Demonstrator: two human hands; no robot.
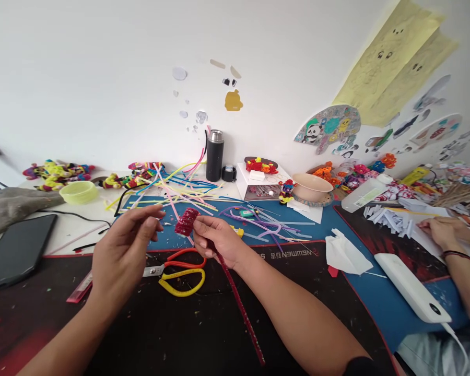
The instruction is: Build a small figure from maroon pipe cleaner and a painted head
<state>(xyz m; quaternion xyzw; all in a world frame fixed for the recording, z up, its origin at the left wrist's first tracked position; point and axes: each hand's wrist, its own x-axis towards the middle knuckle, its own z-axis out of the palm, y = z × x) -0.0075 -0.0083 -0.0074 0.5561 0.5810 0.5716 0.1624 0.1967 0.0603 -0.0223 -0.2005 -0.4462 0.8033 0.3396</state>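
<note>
A dark red fuzzy pipe cleaner [186,221] is wound into a short, thick coil. My right hand [218,241] pinches the coil at its right side, and a long straight tail of the same dark red runs down from under that hand over the black mat. Just left of the coil is my left hand [127,250], its fingers curved and apart from the thumb, with nothing visible between them. Scissors [182,283] with one red and one yellow handle lie on the mat below, their blades partly hidden by my left hand.
Loose pipe cleaners [180,190] spread behind, near a black thermos [214,159]. At left lie a phone [21,250] and a yellow-green bowl [78,192]. On the right are a tissue [347,253], a white power bank [411,287] and another person's hands [441,232].
</note>
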